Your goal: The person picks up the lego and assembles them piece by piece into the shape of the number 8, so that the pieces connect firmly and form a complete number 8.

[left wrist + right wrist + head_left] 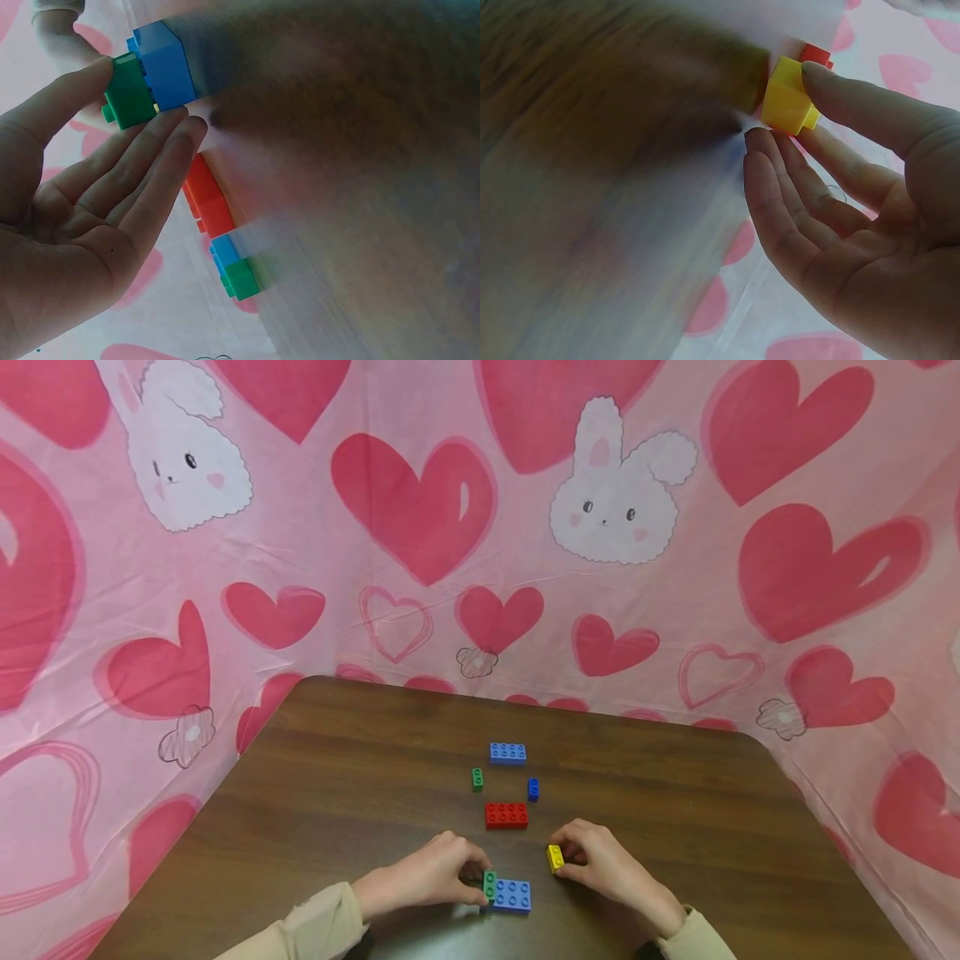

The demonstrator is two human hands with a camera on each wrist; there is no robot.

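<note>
My left hand (431,874) pinches a small green toy brick (490,887) between thumb and fingers. That brick lies over the left end of a light blue toy brick (513,896), whose other studs show to its right; the left wrist view has the green brick (129,91) right at the studs of the blue one (166,66). To the right, my right hand (606,863) pinches a small yellow toy brick (555,859), its thumb on one side and fingertips on the other. The yellow brick (786,97) is close over the table in the right wrist view.
Farther back on the brown wooden table (360,760) lie a red brick (506,816), a small green brick (477,779), a small dark blue brick (533,789) and a long light blue brick (507,753). A pink heart-patterned cloth (525,577) hangs behind the table.
</note>
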